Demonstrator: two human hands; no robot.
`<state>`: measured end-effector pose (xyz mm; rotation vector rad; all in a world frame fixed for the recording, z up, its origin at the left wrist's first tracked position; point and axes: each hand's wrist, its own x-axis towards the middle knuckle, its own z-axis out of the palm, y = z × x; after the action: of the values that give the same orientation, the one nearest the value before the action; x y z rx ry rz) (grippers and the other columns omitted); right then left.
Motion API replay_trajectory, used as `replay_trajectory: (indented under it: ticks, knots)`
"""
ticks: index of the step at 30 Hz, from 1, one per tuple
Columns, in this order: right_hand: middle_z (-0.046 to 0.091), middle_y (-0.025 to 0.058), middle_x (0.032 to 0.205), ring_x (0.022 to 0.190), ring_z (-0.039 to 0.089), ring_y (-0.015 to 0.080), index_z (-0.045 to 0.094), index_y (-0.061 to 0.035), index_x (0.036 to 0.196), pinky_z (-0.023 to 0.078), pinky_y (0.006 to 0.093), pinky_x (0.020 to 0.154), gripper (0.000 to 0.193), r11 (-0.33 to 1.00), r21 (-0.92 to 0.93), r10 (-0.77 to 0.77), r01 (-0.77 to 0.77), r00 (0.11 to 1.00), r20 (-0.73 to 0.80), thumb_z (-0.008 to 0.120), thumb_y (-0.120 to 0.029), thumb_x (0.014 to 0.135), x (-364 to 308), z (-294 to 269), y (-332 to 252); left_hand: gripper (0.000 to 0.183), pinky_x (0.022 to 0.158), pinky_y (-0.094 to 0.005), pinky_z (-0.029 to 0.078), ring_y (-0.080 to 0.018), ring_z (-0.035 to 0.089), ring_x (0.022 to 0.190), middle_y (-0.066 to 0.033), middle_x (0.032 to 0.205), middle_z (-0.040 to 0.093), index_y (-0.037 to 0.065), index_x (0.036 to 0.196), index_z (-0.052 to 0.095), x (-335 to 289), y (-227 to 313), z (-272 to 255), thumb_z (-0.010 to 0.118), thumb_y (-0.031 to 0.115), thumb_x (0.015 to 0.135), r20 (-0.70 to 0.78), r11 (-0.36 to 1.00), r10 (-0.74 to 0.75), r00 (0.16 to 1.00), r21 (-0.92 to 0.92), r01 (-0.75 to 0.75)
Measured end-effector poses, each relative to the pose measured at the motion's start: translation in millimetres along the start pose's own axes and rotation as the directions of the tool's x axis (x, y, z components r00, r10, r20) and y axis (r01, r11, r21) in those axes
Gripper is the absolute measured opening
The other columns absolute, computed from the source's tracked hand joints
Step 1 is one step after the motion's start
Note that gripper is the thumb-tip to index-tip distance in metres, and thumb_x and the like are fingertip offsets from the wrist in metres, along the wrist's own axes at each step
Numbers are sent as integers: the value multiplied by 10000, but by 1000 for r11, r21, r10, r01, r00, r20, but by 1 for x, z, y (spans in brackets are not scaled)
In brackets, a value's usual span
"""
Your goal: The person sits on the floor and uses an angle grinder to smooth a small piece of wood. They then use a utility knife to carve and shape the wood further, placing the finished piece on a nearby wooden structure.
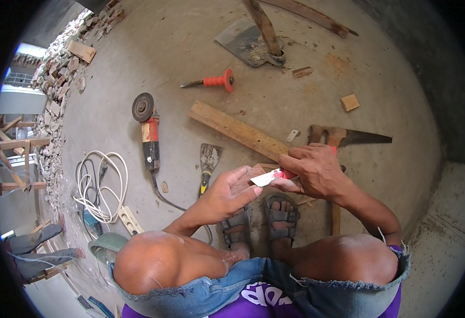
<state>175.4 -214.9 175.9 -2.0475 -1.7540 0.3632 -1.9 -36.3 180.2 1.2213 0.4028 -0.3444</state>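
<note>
My right hand (314,172) is closed around a red-handled knife (268,177), its pale flat blade pointing left. Beside the blade's tip is my left hand (227,193), with fingers stretched out and thumb apart; whether the thumb touches the blade is hard to tell. Below both hands, my sandalled feet rest on the concrete floor. A long wooden beam (237,130) lies just beyond the right hand, and a handsaw (349,137) is to that hand's right. A scraper (209,161) with a yellow and black handle lies beyond the left hand.
Farther off lie an angle grinder (150,138), a chisel (211,81) with a red guard and a hoe (248,45). A coiled white cable (101,185) and a power strip (130,220) are at left. Brick rubble (57,100) lines the left side, near another person's legs (41,249).
</note>
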Motion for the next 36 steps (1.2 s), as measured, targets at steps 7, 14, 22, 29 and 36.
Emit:
replay_trajectory:
  ticks: [7,14,22,29,36]
  knots:
    - [560,78,652,609,614,288,615,-116,798,468,414,543,412,1000,-18,-12,11,999,-34,701,-518,830,-3,5,6,419,937,-265,445,-94,545,1075,-56,1160,611,-43,1283,529,1,-1,4,631,218,971,-4,998,3,1000,-56,-3]
    - [564,76,648,593,604,308,588,-112,764,459,420,539,405,993,-4,117,-119,982,-149,722,-492,813,-8,-2,33,410,941,-272,452,-101,567,1064,-58,1123,636,-34,1252,559,-4,2,1,649,235,957,-17,995,-65,998,70,66]
    - [569,77,651,598,610,302,573,-123,759,446,428,516,373,997,-40,69,-73,994,-88,723,-460,813,-3,3,27,398,949,-278,448,-102,559,1074,-53,1133,627,-38,1268,548,-1,7,4,638,204,966,49,992,-97,994,86,92]
    - [570,81,652,599,616,303,601,-123,754,450,431,518,362,998,62,32,-26,994,-106,753,-450,788,-7,0,25,402,946,-283,451,-96,554,1071,-52,1141,618,-49,1257,533,1,7,6,641,206,966,78,996,-81,994,45,77]
    - [562,68,638,604,617,288,639,-136,778,452,427,534,369,1000,-9,27,-27,999,-40,714,-494,827,0,-1,20,443,968,-282,452,-117,573,1098,-97,1172,629,-64,1297,520,3,-4,5,638,208,968,19,998,-64,998,19,64]
